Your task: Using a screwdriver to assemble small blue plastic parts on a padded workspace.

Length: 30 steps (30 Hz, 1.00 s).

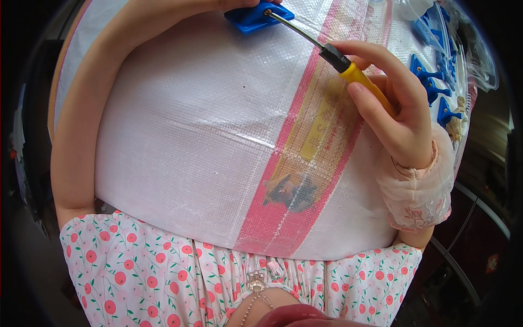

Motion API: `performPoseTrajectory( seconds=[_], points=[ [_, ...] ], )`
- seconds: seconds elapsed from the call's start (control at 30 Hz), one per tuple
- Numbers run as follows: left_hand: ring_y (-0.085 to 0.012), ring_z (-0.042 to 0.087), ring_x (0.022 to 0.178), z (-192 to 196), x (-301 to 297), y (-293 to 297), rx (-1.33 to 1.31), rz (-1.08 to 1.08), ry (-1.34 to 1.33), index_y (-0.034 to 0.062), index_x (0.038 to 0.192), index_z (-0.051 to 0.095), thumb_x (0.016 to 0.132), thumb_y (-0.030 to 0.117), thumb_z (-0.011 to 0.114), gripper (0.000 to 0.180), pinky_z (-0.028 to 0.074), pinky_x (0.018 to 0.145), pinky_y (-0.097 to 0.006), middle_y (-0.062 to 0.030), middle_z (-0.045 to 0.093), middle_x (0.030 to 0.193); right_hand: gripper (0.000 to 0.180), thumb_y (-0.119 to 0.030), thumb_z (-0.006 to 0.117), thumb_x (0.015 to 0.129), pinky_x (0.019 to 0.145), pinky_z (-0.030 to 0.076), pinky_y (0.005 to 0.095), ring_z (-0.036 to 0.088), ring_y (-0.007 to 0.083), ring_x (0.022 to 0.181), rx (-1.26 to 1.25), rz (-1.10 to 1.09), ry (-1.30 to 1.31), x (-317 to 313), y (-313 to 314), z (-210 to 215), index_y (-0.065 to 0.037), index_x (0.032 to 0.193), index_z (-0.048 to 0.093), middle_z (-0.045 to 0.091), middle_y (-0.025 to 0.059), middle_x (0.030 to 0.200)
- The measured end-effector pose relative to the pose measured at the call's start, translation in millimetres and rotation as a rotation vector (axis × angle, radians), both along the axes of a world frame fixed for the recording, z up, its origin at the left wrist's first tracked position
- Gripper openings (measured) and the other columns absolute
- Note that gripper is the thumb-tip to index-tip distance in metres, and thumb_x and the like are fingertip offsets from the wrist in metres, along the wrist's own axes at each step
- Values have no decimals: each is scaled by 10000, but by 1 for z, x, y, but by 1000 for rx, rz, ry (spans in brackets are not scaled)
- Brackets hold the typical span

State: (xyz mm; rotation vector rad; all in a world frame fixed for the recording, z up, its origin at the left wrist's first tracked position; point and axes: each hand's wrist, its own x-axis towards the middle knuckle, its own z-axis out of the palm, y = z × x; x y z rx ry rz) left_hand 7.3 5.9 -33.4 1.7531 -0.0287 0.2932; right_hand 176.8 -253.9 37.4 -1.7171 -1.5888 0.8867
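Observation:
A screwdriver (364,80) with a yellow and black handle lies in my right hand (400,103), the fingers and thumb closed around the handle. Its metal shaft slants up to the left, and the tip meets a screw (267,12) in a blue plastic piece (248,22) with a flat base. At the top edge of the head view, my left hand (235,3) grips this piece from its far side. Most of that hand is cut off by the picture's edge, with only bits of its fingers showing.
A white woven plastic sheet (180,125) with a pink and yellow printed band covers the round table. Several similar blue pieces (447,113) lie along its right side, by clear plastic bags (479,60). A beige lump (456,122) is beside them.

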Motion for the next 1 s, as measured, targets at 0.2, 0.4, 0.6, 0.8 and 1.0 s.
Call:
performPoseTrajectory(
  seconds=[0.2,0.4,0.6,0.8,1.0],
  points=[
    [-165,668,966,7,-4,-6,20,109,119,44,1001,705,837,67,722,167,531,875,-272,-104,708,1004,401,50,570,892,608,429,164,563,78,686,227,74,-294,-3,4,-5,-27,1285,579,594,67,1002],
    [-123,660,874,5,-2,-12,127,100,-27,34,997,709,818,36,748,183,538,758,-239,-69,700,948,407,82,657,828,626,495,239,621,180,706,286,14,-685,-29,-2,-1,-28,1220,642,579,111,927],
    [-99,644,814,13,-2,-16,303,165,38,44,869,718,789,62,785,106,530,677,-232,-52,703,898,413,87,678,818,640,507,257,639,198,750,288,-37,-671,-36,-5,-11,-30,1213,651,586,108,920],
    [-95,650,800,8,1,-16,325,176,-3,41,828,708,789,58,779,83,530,675,-231,-42,708,847,421,86,698,801,647,503,264,635,195,762,340,-17,-578,-25,-1,-18,-25,1206,660,589,105,880],
    [-96,653,804,12,2,-21,328,223,66,58,817,718,792,65,776,63,527,681,-229,-34,713,855,412,82,682,816,621,461,243,597,167,726,359,7,-544,-23,2,-16,-18,1215,654,580,93,862]
  ],
)
